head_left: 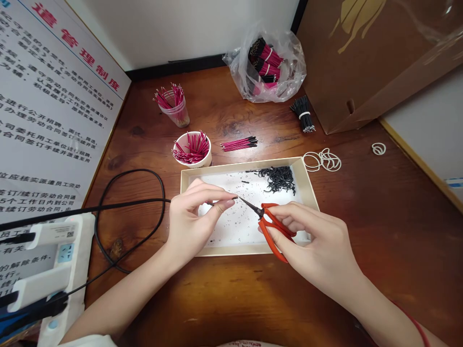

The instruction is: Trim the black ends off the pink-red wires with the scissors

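My left hand [191,212] is closed in a pinch over a shallow box [249,249], thumb and forefinger together on a thin black wire [235,197]. Only its dark tip shows past the fingertips; the rest is mostly hidden. My right hand [314,236] grips orange-handled scissors [267,236] by the loops. Their pointed blades aim left, with the tips right by the wire's end. Inside the box, a heap of black wire pieces [278,179] lies in the far right corner, and tiny dark bits are scattered over the white bottom.
Behind the box stand a paper cup [204,161] and a plastic cup [181,118] of pink wires. Near them are loose wires [238,143], a plastic bag [238,72] of bundles, a black bundle [304,115] and rubber bands [327,160]. A power strip [77,260] and cables lie left.
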A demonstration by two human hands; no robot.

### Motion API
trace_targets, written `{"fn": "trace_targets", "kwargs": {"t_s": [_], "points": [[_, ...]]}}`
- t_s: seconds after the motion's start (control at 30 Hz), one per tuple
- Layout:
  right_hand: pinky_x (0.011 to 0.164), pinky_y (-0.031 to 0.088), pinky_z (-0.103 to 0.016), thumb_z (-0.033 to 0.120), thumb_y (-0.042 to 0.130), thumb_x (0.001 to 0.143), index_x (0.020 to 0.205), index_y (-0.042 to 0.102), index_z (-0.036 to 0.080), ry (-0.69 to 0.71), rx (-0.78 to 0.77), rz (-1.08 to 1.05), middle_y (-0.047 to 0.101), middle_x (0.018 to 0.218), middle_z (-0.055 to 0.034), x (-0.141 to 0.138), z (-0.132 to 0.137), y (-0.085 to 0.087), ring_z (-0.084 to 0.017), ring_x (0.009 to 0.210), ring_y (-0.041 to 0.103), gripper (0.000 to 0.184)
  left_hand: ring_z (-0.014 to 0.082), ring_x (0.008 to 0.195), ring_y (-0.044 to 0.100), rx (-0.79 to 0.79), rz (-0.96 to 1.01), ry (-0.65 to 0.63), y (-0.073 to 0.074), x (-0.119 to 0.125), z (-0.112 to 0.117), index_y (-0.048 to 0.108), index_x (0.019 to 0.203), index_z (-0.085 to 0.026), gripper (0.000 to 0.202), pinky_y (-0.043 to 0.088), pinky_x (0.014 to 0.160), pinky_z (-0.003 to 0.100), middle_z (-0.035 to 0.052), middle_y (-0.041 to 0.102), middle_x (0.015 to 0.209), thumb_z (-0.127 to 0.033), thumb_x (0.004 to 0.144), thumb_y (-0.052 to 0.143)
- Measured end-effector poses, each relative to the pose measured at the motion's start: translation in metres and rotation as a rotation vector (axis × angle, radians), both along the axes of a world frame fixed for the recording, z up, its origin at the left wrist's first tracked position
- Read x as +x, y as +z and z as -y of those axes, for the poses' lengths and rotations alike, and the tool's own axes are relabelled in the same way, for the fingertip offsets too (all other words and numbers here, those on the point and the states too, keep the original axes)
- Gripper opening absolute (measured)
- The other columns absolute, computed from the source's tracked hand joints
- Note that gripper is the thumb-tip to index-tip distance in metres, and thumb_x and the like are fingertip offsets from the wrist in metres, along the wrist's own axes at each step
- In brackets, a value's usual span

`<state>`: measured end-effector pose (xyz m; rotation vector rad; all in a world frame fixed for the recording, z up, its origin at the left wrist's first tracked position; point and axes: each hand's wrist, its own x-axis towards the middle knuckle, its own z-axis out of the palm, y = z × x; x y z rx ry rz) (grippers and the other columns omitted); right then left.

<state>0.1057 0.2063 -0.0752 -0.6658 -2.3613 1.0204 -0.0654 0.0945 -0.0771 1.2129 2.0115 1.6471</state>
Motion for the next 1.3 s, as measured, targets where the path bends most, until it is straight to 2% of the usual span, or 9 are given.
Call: {"fn": "trace_targets", "kwargs": {"t_s": [0.13, 0.43, 1.3], "points": [[0.049, 0.047, -0.024, 0.015, 0.065, 0.081, 0.083, 0.060, 0.022, 0.009, 0.010, -0.006, 0.061, 0.064, 0.0029, -0.0032, 0.0005, 0.0022, -0.010, 0.052, 0.051, 0.009, 0.0150, 0.068, 0.064, 0.004, -0.001, -0.005, -0.0003, -0.0004, -0.0003, 0.081, 0.078, -0.025, 0.021, 0.048, 0.065, 0.030, -0.0002, 0.077, 0.073, -0.004, 0.076, 0.076], [0.049, 0.046, -0.023, 0.013, 0.067, 0.081, 0.083, 0.063, 0.021, 0.008, 0.019, -0.032, 0.061, 0.063, 0.0035, -0.0024, 0.0010, -0.0022, -0.010, 0.052, 0.049, 0.009, 0.0144, 0.069, 0.065, 0.015, -0.017, -0.010, -0.0023, -0.0007, -0.0001, 0.081, 0.080, -0.025, 0.022, 0.049, 0.064, 0.028, -0.0005, 0.078, 0.073, -0.004, 0.076, 0.077], [0.049, 0.046, -0.022, 0.012, 0.067, 0.082, 0.083, 0.064, 0.020, 0.031, 0.000, -0.043, 0.060, 0.063, 0.0037, -0.0012, -0.0007, -0.0013, -0.009, 0.052, 0.049, 0.009, 0.0146, 0.069, 0.064, 0.030, 0.004, -0.050, -0.0013, -0.0019, 0.0007, 0.081, 0.079, -0.026, 0.023, 0.048, 0.065, 0.030, -0.0005, 0.078, 0.075, -0.004, 0.078, 0.075]]}}
